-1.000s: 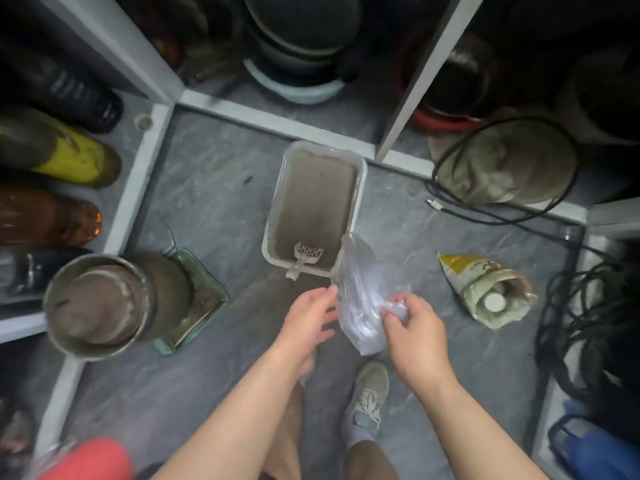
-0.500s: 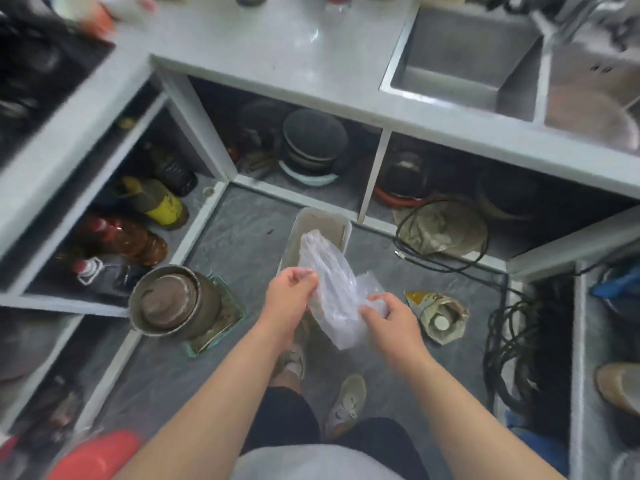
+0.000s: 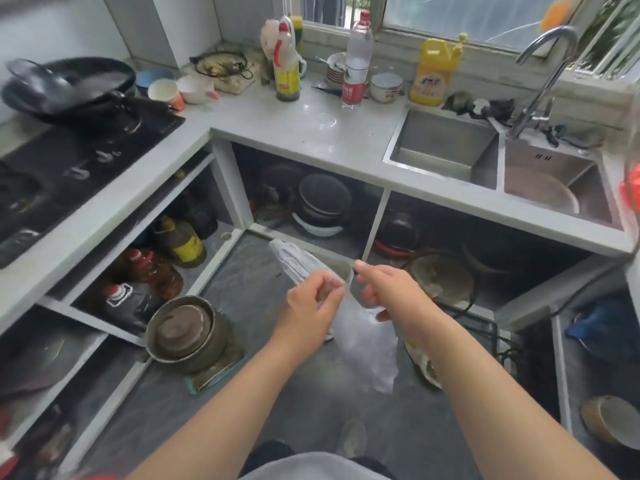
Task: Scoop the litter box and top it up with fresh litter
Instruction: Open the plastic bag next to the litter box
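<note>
I hold a clear plastic bag (image 3: 363, 341) up between both hands, above the floor in front of the counter. My left hand (image 3: 311, 303) pinches its upper part, and one end of the bag sticks up to the left. My right hand (image 3: 388, 289) grips the bag's other edge, and the rest hangs down below. Only a sliver of the litter box rim (image 3: 346, 268) shows between my hands; the scoop is hidden. The yellow and white litter bag (image 3: 420, 362) lies on the floor, partly behind my right forearm.
A metal pot (image 3: 183, 330) stands on a glass tray at the left of the floor. Oil bottles (image 3: 152, 271) fill the low left shelf. Black cables (image 3: 485, 327) trail at the right. Above are the counter (image 3: 311, 133), the sink (image 3: 443, 150) and a stove with a wok (image 3: 69, 84).
My view has risen from the floor to take in the counter and sink. Both hands lifted the plastic bag and pulled it apart, and it now covers the litter box.
</note>
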`<state>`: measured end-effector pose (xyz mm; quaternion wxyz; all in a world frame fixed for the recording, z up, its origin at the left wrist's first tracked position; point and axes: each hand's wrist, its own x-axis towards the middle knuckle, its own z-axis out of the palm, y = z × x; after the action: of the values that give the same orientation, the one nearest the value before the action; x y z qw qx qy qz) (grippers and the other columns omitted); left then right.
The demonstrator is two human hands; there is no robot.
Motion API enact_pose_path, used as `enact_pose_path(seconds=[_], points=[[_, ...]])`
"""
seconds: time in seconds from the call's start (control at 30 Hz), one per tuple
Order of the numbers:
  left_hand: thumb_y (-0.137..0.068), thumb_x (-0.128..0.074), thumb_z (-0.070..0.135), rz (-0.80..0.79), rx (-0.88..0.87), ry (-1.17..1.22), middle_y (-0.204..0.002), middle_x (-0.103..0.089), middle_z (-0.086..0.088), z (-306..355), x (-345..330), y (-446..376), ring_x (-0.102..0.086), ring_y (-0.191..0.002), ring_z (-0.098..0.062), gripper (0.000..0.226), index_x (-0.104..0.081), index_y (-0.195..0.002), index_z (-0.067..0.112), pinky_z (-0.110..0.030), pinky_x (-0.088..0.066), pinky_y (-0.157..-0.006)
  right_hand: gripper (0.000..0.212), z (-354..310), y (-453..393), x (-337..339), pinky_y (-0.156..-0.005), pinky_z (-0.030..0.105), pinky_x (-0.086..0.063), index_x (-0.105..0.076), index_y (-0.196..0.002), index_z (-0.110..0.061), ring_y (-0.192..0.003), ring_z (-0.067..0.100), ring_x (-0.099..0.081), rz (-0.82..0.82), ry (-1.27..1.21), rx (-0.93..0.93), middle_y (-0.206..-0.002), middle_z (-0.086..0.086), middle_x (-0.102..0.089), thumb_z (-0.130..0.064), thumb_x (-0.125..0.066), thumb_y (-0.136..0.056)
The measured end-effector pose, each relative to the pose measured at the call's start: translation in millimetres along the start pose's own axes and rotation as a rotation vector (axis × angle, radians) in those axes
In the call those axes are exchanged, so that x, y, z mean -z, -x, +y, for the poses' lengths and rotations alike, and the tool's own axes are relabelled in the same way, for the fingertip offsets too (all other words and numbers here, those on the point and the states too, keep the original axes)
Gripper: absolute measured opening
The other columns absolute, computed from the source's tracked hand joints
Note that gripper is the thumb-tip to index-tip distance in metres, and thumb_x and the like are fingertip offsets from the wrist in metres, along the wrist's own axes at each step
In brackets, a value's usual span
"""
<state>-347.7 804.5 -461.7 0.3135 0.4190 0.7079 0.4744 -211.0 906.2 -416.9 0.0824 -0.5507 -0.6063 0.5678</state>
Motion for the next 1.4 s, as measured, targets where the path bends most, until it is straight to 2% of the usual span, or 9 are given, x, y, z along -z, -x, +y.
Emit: enact_pose_path(seconds=[0.13,0.3,0.63,0.8,0.9,1.1,1.17,1.33,1.4], points=[[-0.097,-0.059,0.032,-0.111,-0.113,-0.129,-0.087,-0.064,0.014,-2.9,20.9,17.4,-0.06,-0.084,-0.006,0.012,-0.063,-0.107,0.025,-0.032,-0.053,-0.077,0.045,-21.7,24.1,-44.4,-0.087,0.043,-0.059,-0.071,-0.107,-0.013,-0.095,0.021,-0.072,-0.175,-0.066,-0.014,-0.097,0.003,-0.076,-0.054,-0.061,-0.09],[-0.093,-0.062,0.029,-0.224,-0.102,-0.094,-0.092,-0.061,0.015,-29.1,48.9,47.9,-0.058,-0.074,-0.007,0.015,-0.06,-0.108,0.031,-0.039,-0.054,-0.076,0.016,-19.9,34.3,-79.5,-0.074,0.043,-0.062,-0.063,-0.1,-0.003,-0.077,0.022,-0.075,-0.019,-0.212,-0.044,-0.082,0.01,-0.074,-0.018,-0.058,-0.097],[-0.091,-0.063,0.048,-0.258,0.133,-0.165,-0.108,-0.065,0.019,-59.8,86.6,64.6,-0.064,-0.096,-0.003,0.036,-0.063,-0.123,0.033,-0.031,-0.052,-0.092,0.016,3.5,34.8,-93.4,-0.073,0.043,-0.056,-0.06,-0.094,-0.008,-0.073,0.026,-0.059,0.142,-0.312,-0.064,-0.074,0.011,-0.057,-0.017,-0.048,-0.099],[-0.095,-0.064,0.031,-0.07,0.343,0.175,-0.126,-0.058,0.01,-56.0,90.1,62.3,-0.074,-0.081,-0.014,0.038,-0.055,-0.131,0.025,-0.033,-0.057,-0.053,0.037,8.5,39.7,-88.6,-0.073,0.042,-0.059,-0.068,-0.113,-0.019,-0.079,0.025,-0.057,0.123,-0.427,-0.128,-0.086,0.003,-0.06,-0.05,-0.058,-0.094],[-0.094,-0.066,0.027,0.024,0.44,0.184,-0.132,-0.051,0.004,-59.4,86.2,59.3,-0.075,-0.08,-0.021,0.041,-0.051,-0.132,0.021,-0.027,-0.049,-0.047,0.05,13.9,43.2,-76.6,-0.075,0.041,-0.058,-0.065,-0.115,-0.011,-0.082,0.024,-0.053,0.107,-0.338,-0.087,-0.095,0.004,-0.057,-0.053,-0.067,-0.089],[-0.083,-0.077,0.043,0.076,0.67,0.206,-0.126,-0.051,0.001,-54.4,47.5,58.0,-0.058,-0.099,-0.015,0.068,-0.042,-0.136,0.018,-0.04,-0.061,-0.076,0.033,45.0,50.4,-51.2,-0.077,0.051,-0.062,-0.056,-0.089,-0.012,-0.081,0.03,-0.057,-0.068,-0.271,0.012,-0.088,0.014,-0.058,-0.035,-0.079,-0.083],[-0.083,-0.077,0.045,0.032,0.731,0.209,-0.113,-0.059,0.002,-50.7,23.5,60.7,-0.061,-0.093,-0.015,0.058,-0.046,-0.123,0.016,-0.044,-0.059,-0.085,0.031,60.2,54.6,-42.3,-0.076,0.049,-0.061,-0.053,-0.087,-0.013,-0.079,0.029,-0.057,-0.118,-0.299,0.009,-0.084,0.013,-0.057,-0.031,-0.078,-0.084],[-0.089,-0.06,0.01,0.15,0.738,0.289,-0.082,-0.066,-0.013,-49.1,-46.3,72.2,-0.061,-0.068,-0.025,0.007,-0.065,-0.091,0.005,-0.033,-0.05,-0.062,0.018,100.2,65.2,-10.3,-0.064,0.041,-0.06,-0.055,-0.088,-0.011,-0.066,0.024,-0.056,-0.151,-0.293,-0.036,-0.075,0.011,-0.052,-0.025,-0.065,-0.094],[-0.086,-0.054,0.006,0.204,0.752,0.292,-0.071,-0.066,-0.012,-49.6,-64.3,78.8,-0.061,-0.063,-0.025,0.01,-0.064,-0.084,0.005,-0.033,-0.049,-0.06,0.012,119.1,64.5,6.2,-0.057,0.034,-0.055,-0.06,-0.086,-0.013,-0.061,0.021,-0.056,-0.095,-0.268,-0.083,-0.07,0.007,-0.053,-0.023,-0.061,-0.093]])
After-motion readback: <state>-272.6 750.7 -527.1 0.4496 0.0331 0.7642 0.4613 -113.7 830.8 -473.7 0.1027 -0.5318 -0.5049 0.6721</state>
